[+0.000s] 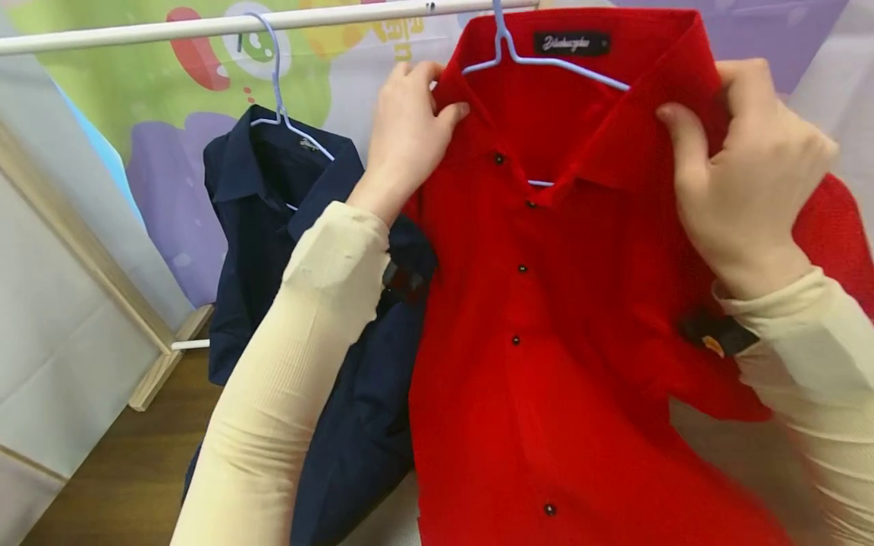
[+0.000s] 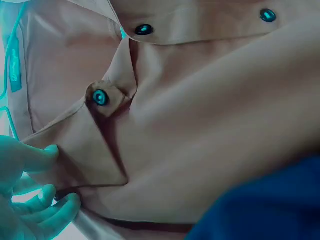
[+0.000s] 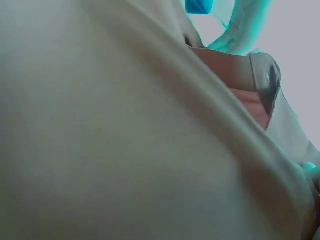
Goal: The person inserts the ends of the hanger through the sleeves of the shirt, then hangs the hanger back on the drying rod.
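Note:
A red button-up shirt (image 1: 478, 364) with black buttons and a black neck label hangs on a light blue hanger (image 1: 567, 64) in the head view. My left hand (image 1: 412, 129) pinches the shirt at the left side of its collar, thumb in front. At the other side, my right hand (image 1: 754, 174) grips the collar and shoulder, its thumb also on the front. The left wrist view, in shifted colours, shows my left hand (image 2: 35, 185) at the collar edge near a button. Shirt cloth (image 3: 125, 140) fills most of the right wrist view, and only a fingertip shows at its right edge.
A white rail (image 1: 171, 30) runs across the top. On it, left of the red shirt, hangs a navy shirt (image 1: 239, 250) on another blue hanger (image 1: 276, 68). A wooden stand foot (image 1: 153, 379) rests on the brown floor at left. Behind is a colourful printed backdrop (image 1: 174, 197).

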Motion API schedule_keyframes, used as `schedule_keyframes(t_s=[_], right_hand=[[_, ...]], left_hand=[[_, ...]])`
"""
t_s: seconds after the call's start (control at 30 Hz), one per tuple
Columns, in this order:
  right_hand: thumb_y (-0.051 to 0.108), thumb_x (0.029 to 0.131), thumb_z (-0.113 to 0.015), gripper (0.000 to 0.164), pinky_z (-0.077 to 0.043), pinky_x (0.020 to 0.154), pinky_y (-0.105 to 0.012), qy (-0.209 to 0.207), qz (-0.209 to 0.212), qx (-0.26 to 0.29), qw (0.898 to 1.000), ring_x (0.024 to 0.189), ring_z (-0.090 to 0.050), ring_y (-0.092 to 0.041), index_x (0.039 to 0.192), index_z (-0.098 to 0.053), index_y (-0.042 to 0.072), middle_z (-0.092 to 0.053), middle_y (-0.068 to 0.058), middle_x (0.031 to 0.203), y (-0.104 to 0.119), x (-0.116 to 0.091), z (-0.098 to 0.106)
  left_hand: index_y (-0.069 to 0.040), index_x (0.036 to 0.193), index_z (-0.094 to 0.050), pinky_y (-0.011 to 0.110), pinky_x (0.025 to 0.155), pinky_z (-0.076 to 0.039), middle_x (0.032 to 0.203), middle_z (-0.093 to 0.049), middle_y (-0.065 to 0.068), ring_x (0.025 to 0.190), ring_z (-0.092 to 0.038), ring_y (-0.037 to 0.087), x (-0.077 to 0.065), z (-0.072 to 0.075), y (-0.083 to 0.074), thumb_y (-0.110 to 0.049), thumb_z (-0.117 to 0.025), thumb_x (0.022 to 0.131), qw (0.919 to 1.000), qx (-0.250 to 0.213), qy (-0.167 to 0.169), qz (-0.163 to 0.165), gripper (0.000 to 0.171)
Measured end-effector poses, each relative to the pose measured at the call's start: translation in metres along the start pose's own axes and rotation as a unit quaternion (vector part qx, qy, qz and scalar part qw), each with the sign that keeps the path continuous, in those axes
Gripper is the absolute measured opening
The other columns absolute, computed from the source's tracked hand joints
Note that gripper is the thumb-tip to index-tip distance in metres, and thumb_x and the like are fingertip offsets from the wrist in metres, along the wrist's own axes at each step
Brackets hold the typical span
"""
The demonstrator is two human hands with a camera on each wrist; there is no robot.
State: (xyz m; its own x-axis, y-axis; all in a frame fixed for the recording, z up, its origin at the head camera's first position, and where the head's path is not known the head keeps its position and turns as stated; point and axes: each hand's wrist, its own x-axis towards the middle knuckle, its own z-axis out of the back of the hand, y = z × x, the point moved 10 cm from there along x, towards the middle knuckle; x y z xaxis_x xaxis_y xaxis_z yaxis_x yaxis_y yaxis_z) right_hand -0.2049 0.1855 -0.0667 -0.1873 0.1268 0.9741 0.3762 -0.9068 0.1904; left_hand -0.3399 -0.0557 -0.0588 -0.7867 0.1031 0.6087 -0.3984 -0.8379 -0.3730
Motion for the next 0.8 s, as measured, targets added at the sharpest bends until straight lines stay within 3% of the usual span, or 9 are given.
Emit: schedule_keyframes(t_s=[0.2, 0.4, 0.57, 0.67, 0.8], right_hand=[[0.035, 0.090, -0.053, 0.038, -0.037, 0.073, -0.049, 0.069, -0.038, 0.047, 0.996, 0.091, -0.060, -0.034, 0.109, -0.058, 0.003, -0.066, -0.013, 0.100, 0.003, 0.018, -0.045], [0.024, 0.091, -0.054, 0.032, -0.041, 0.083, -0.045, 0.129, -0.017, 0.083, 0.988, 0.096, -0.058, -0.035, 0.111, -0.054, -0.001, -0.063, -0.019, 0.102, 0.010, 0.027, -0.080], [0.023, 0.091, -0.054, 0.030, -0.042, 0.082, -0.045, 0.162, 0.015, 0.092, 0.982, 0.095, -0.059, -0.036, 0.109, -0.053, -0.002, -0.063, -0.020, 0.100, 0.024, 0.026, -0.106], [0.022, 0.092, -0.053, 0.029, -0.043, 0.082, -0.045, 0.183, 0.012, 0.090, 0.979, 0.096, -0.059, -0.036, 0.107, -0.052, -0.002, -0.063, -0.019, 0.102, 0.030, 0.021, -0.120], [0.021, 0.092, -0.052, 0.025, -0.043, 0.080, -0.046, 0.210, -0.005, 0.085, 0.974, 0.095, -0.059, -0.036, 0.105, -0.052, -0.001, -0.063, -0.018, 0.100, 0.035, 0.008, -0.137]], left_hand=[[-0.019, 0.138, -0.036, 0.015, 0.093, -0.035, 0.127, -0.042, 0.003, 0.109, -0.043, 0.011, 0.010, 0.006, 0.024, -0.032, -0.050, 0.092, 0.9992, -0.015, 0.013, 0.034, 0.050], [-0.016, 0.145, -0.017, 0.019, 0.105, -0.025, 0.143, -0.032, 0.001, 0.127, -0.035, 0.012, 0.015, -0.003, 0.042, -0.036, -0.045, 0.092, 0.9969, -0.005, 0.067, 0.041, 0.063], [-0.015, 0.141, -0.026, 0.023, 0.100, -0.036, 0.138, -0.041, 0.002, 0.118, -0.046, 0.014, 0.016, -0.005, 0.064, -0.038, -0.044, 0.092, 0.9912, -0.023, 0.097, 0.087, 0.057], [-0.014, 0.137, -0.030, 0.023, 0.093, -0.043, 0.134, -0.045, 0.004, 0.111, -0.051, 0.016, 0.014, -0.005, 0.077, -0.039, -0.047, 0.091, 0.9873, -0.035, 0.102, 0.116, 0.055], [-0.011, 0.133, -0.033, 0.026, 0.090, -0.045, 0.129, -0.049, 0.008, 0.107, -0.053, 0.019, 0.011, -0.004, 0.087, -0.038, -0.051, 0.089, 0.9876, 0.001, 0.095, 0.125, 0.055]])
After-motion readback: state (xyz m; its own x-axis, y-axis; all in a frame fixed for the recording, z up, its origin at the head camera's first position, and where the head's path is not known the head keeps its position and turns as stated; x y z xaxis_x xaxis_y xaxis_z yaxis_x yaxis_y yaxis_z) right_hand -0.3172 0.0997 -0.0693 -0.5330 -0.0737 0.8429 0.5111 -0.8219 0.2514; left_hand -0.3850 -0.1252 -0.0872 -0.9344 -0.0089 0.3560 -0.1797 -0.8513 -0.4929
